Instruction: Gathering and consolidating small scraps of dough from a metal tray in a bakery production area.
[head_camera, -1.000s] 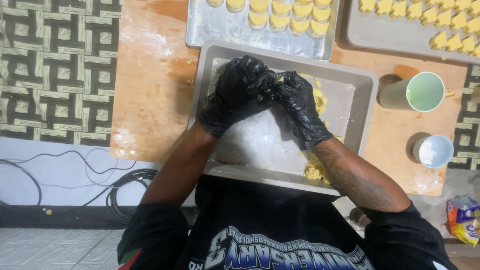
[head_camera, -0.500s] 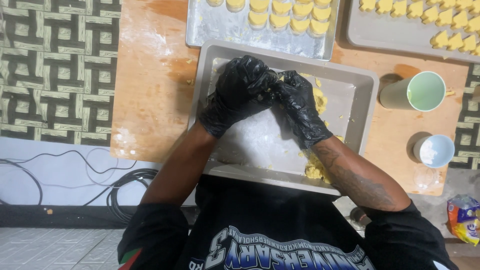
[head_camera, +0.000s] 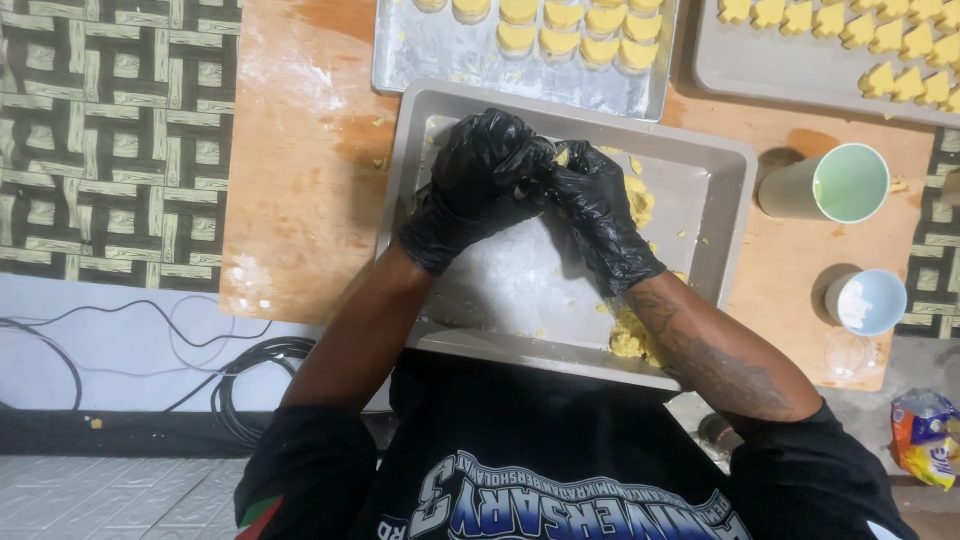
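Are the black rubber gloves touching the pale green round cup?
No, both hands, left hand and right hand, work over the grey metal tray; the pale green round cup stands apart.

- Soft, even light is falling from above, and nothing is looking dim.
- My black glossy gloved hands are catching small white highlights, the left hand (head_camera: 480, 180) most.
- The flat silver metal baking sheet (head_camera: 440, 50) is showing dull glare.
- The pale green plastic cup (head_camera: 835, 183) is casting a short shadow leftward.
- Everything is staying reasonably sharp; the edges are bending only slightly.

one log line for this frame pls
left hand: on dough | right hand: on dough | over grey tray | green cup beside
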